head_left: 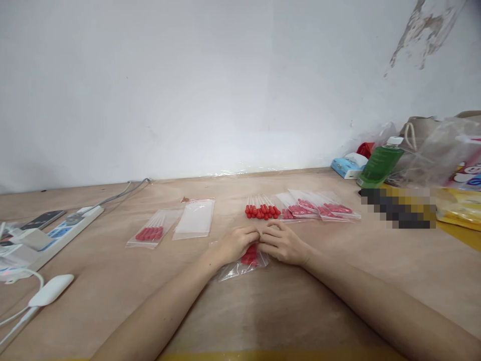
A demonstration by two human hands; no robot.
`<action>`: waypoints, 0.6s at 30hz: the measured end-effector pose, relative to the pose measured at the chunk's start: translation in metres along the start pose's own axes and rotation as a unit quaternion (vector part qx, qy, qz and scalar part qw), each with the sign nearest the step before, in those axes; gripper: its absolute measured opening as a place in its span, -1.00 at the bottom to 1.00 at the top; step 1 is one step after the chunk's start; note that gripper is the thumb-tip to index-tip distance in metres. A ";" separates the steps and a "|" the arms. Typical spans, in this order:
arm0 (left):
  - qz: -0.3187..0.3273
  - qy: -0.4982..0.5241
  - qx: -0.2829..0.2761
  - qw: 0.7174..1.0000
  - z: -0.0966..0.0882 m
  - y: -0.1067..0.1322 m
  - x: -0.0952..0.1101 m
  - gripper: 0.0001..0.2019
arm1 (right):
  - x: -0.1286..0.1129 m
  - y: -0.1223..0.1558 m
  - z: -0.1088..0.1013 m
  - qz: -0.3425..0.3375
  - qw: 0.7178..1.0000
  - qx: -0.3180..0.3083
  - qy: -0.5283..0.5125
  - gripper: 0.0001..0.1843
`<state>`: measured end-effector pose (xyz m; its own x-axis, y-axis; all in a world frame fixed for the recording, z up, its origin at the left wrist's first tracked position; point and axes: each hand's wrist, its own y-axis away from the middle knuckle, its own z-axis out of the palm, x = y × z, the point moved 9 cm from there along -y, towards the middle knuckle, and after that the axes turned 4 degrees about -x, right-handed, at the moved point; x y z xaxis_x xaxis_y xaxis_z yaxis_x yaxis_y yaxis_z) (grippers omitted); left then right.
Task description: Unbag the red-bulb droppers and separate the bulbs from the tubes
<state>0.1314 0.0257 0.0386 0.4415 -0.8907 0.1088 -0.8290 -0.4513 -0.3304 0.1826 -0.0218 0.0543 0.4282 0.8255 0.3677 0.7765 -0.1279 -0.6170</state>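
Observation:
My left hand (pixel 237 242) and my right hand (pixel 282 242) meet at the middle of the wooden table (pixel 112 281), fingers curled. Both press on a clear plastic bag (pixel 240 265) that holds several red-tipped sticks. Just beyond my fingers lies a loose bunch of red-tipped sticks (pixel 262 209). To its right several filled bags (pixel 319 206) overlap in a row. On the left lie one filled bag (pixel 152 231) and a stack of empty clear bags (pixel 196 219).
A white power strip (pixel 56 234) with cables, a phone (pixel 43 218) and a white adapter (pixel 50 290) occupy the left edge. At the right stand a green bottle (pixel 380 163), a tissue pack (pixel 347 167), plastic bags (pixel 443 150) and a yellow packet (pixel 460 208). A white wall rises behind.

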 end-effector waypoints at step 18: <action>-0.066 0.048 0.021 0.996 -0.010 0.004 -0.012 -0.78 | 0.019 0.014 0.001 0.169 0.970 0.126 -0.122 -0.65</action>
<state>0.1194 0.0345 0.0450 0.5100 -0.8255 0.2418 -0.7495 -0.5644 -0.3459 0.2012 -0.0070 0.0525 0.4921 0.8695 -0.0425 0.4595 -0.3008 -0.8357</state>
